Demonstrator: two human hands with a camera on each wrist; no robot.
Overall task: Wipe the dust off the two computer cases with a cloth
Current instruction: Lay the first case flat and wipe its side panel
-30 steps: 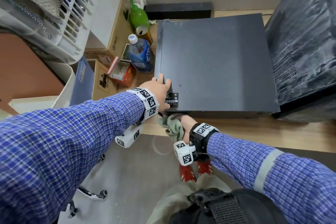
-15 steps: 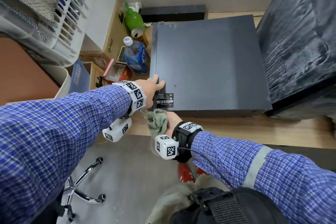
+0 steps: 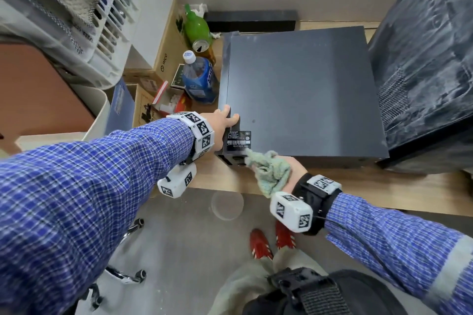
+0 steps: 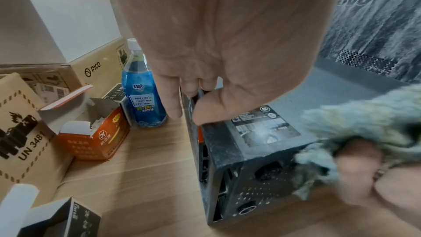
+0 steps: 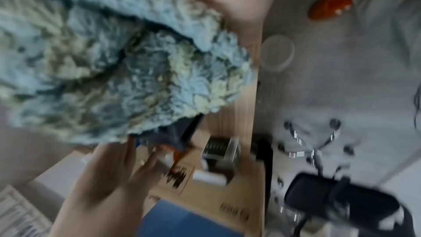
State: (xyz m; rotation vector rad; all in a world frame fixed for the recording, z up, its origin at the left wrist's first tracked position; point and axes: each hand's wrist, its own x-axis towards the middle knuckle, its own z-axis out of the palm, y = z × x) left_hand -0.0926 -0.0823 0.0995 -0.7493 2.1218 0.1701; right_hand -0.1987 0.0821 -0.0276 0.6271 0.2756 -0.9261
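A flat dark computer case (image 3: 302, 94) lies on the wooden desk (image 3: 384, 194). A second, dust-streaked case (image 3: 430, 59) stands against its right side. My left hand (image 3: 225, 123) grips the flat case at its near-left corner, thumb (image 4: 212, 109) on the top edge and fingers down the left side. My right hand (image 3: 294, 169) holds a bunched green-blue cloth (image 3: 268, 171) against the case's front face, just right of that corner. From the left wrist, the cloth (image 4: 364, 118) covers the perforated front of the case (image 4: 262, 150). The right wrist view is blurred and mostly filled by the cloth (image 5: 102, 60).
Left of the flat case stand a blue bottle (image 3: 199, 79), a green bottle (image 3: 195, 25), a can (image 3: 201, 46) and open cardboard boxes (image 3: 146, 107). A white slatted crate (image 3: 84, 20) hangs over the far left. A chair base (image 3: 125, 273) is on the floor below the desk edge.
My right hand has slid the cloth rightward along the case's front face, from left of the label to right of it. The left hand stays at the corner.
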